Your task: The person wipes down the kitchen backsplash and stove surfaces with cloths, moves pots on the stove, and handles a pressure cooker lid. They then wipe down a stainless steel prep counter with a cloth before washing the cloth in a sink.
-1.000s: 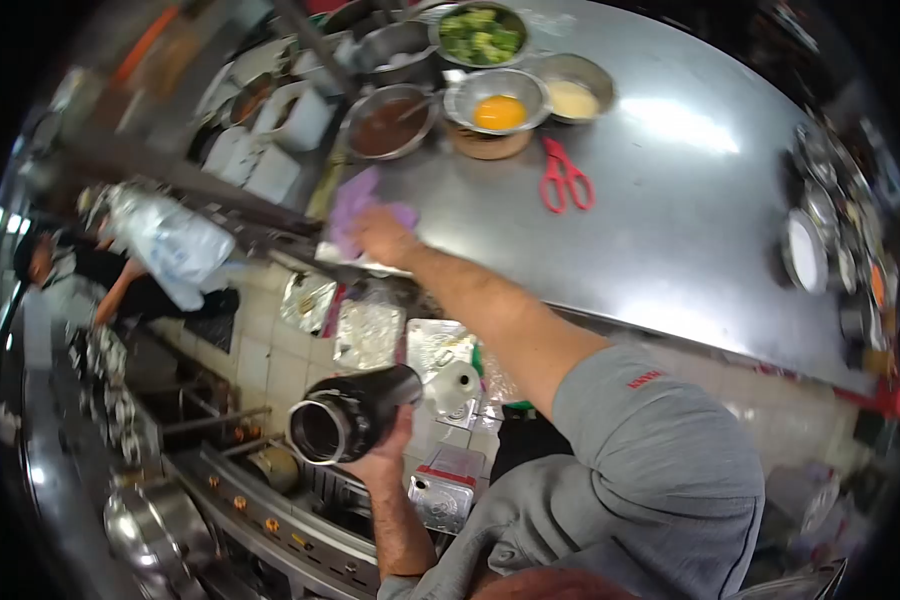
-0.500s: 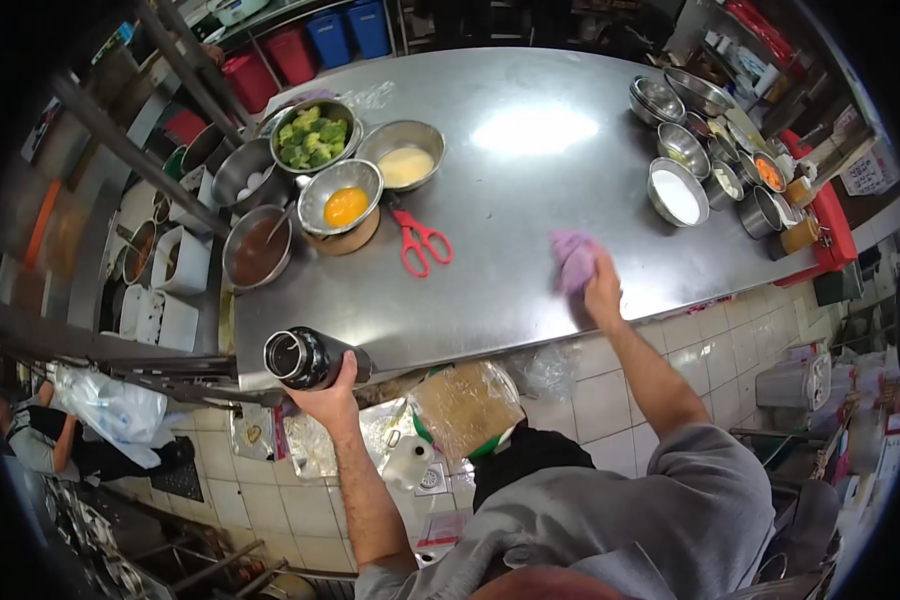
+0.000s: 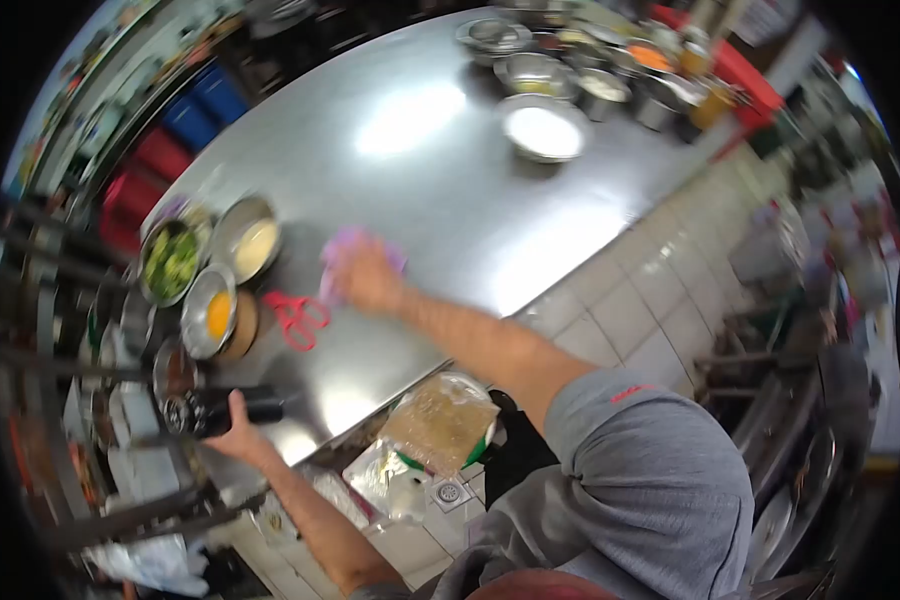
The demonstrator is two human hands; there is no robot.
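Note:
At the table's left corner my left hand (image 3: 236, 430) is wrapped round a black cylindrical container (image 3: 210, 411), which lies tilted with its mouth facing left. My right hand (image 3: 368, 277) presses a purple cloth (image 3: 342, 250) onto the steel table (image 3: 320, 180); its fingers are blurred. Red-handled scissors (image 3: 300, 322) lie just left of the cloth. Beyond them stand a bowl with orange yolk (image 3: 219, 314) on a round brown base, a bowl with a pale yellow mixture (image 3: 255, 250) and a bowl of broccoli (image 3: 172, 262).
At the table's far right are a bowl of white contents (image 3: 545, 132), several metal bowls and an orange-filled container (image 3: 650, 57). A bowl of brown liquid (image 3: 177, 370) is near the left edge. Below the table lies a plastic-wrapped brown slab (image 3: 438, 424).
The view has turned and shifted right. My right hand and the cloth have moved left across the table, close to the scissors. My left hand still holds the black container, now tilted further over.

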